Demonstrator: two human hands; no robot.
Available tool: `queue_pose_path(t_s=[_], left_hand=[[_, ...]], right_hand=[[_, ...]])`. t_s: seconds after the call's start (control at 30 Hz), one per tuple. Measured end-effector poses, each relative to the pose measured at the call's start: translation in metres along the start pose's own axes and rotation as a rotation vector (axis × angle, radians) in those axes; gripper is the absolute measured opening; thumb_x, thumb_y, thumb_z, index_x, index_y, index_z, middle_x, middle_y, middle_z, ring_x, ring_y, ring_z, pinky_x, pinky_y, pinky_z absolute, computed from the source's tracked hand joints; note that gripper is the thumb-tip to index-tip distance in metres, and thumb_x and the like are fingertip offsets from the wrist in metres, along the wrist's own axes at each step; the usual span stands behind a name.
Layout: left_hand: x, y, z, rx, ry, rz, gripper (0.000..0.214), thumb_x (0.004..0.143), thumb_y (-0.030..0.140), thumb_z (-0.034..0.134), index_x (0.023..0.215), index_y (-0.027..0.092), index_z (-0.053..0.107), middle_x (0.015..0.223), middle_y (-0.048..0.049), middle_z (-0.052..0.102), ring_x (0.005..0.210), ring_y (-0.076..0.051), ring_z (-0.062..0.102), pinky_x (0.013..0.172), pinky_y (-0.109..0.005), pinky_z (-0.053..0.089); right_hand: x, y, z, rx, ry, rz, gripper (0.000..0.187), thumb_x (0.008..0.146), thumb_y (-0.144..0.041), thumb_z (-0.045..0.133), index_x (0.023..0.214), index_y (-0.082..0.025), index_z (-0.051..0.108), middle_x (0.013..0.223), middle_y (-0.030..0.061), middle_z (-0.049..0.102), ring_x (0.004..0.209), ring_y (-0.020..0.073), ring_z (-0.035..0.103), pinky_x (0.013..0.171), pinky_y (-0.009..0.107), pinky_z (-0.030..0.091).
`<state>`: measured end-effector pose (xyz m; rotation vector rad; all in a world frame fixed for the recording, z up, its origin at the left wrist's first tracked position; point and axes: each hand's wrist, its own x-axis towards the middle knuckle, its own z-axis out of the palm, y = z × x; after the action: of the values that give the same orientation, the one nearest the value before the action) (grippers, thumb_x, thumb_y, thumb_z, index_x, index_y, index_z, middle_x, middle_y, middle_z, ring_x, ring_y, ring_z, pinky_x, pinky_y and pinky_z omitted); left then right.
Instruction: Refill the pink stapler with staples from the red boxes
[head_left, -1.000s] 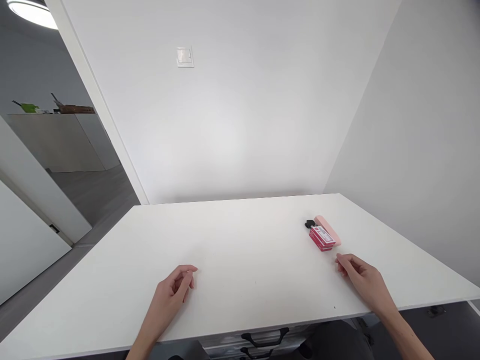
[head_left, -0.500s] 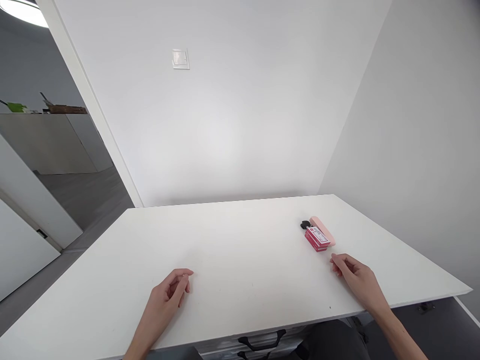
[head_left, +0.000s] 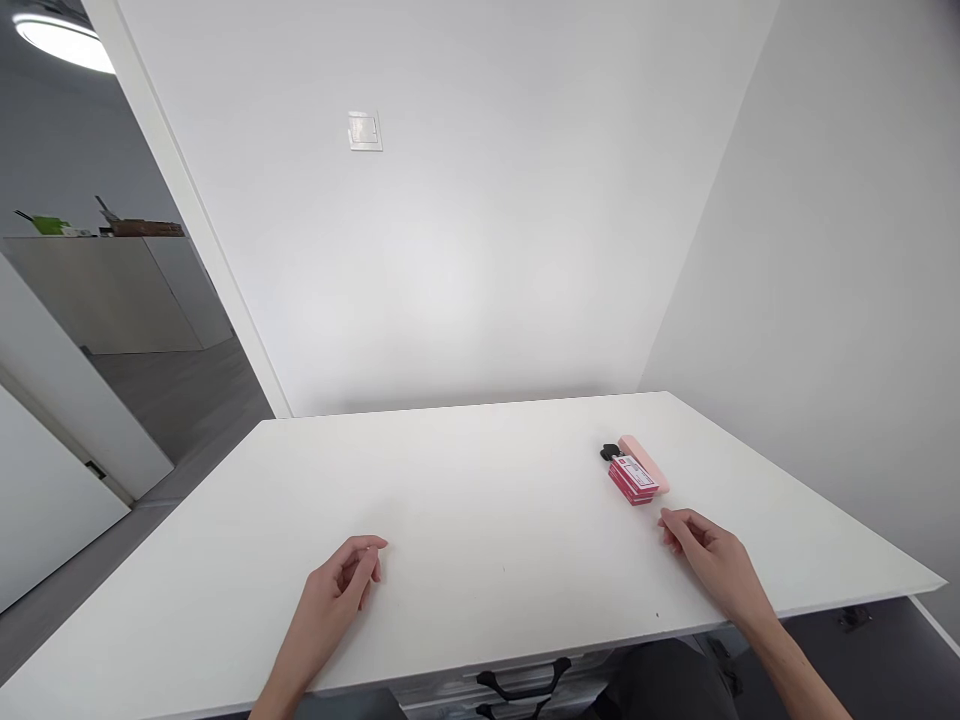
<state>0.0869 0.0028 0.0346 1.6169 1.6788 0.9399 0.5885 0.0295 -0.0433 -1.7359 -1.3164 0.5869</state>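
My left hand rests on the white tabletop toward its front left. Its fingers are loosely curled, with a gap between thumb and index finger, and nothing is in it. Near the front right lies my right hand, also loosely bent and holding nothing. Just beyond its fingertips is a small stack of red and white boxes, apart from the hand. A pink elongated case lies against the stack's far right side. At the stack's back left is a small black object, partly hidden by the boxes.
A white wall with a light switch rises behind the table. Another wall stands at the right. Under the front edge are black drawer handles. A doorway at the left shows a cabinet.
The view has tilted up slightly, so the wall and doorway sit a little lower. Both hands and the objects stay in place on the table.
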Motion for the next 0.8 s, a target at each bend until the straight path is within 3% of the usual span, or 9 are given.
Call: queue_pose_path(t_s=[0.53, 0.67, 0.8], left_hand=[[0.001, -0.004, 0.0, 0.021, -0.007, 0.001, 0.046, 0.093, 0.064, 0.047, 0.111, 0.026, 0.067, 0.076, -0.0002, 0.062, 0.059, -0.016, 0.05, 0.06, -0.027, 0.045], [0.0, -0.003, 0.0, -0.006, -0.016, 0.01, 0.045, 0.093, 0.063, 0.048, 0.11, 0.025, 0.067, 0.075, 0.0003, 0.062, 0.059, -0.015, 0.049, 0.059, -0.026, 0.044], [-0.001, -0.001, 0.0, -0.012, -0.01, 0.014, 0.044, 0.094, 0.062, 0.048, 0.107, 0.025, 0.068, 0.074, 0.0006, 0.062, 0.058, -0.015, 0.048, 0.059, -0.026, 0.043]], right_hand=[[0.0, 0.001, 0.002, 0.004, 0.013, -0.024, 0.044, 0.091, -0.064, 0.053, 0.079, -0.024, 0.067, 0.07, 0.0022, 0.069, 0.07, 0.0216, 0.063, 0.064, 0.028, 0.047], [0.007, 0.012, 0.0, 0.057, 0.131, 0.055, 0.037, 0.088, -0.059, 0.057, 0.092, -0.024, 0.069, 0.09, 0.0041, 0.074, 0.084, 0.0239, 0.067, 0.073, 0.031, 0.048], [0.016, 0.021, -0.003, 0.202, 0.269, 0.17, 0.042, 0.085, -0.058, 0.059, 0.104, -0.021, 0.068, 0.114, 0.0099, 0.072, 0.094, 0.0277, 0.069, 0.078, 0.036, 0.05]])
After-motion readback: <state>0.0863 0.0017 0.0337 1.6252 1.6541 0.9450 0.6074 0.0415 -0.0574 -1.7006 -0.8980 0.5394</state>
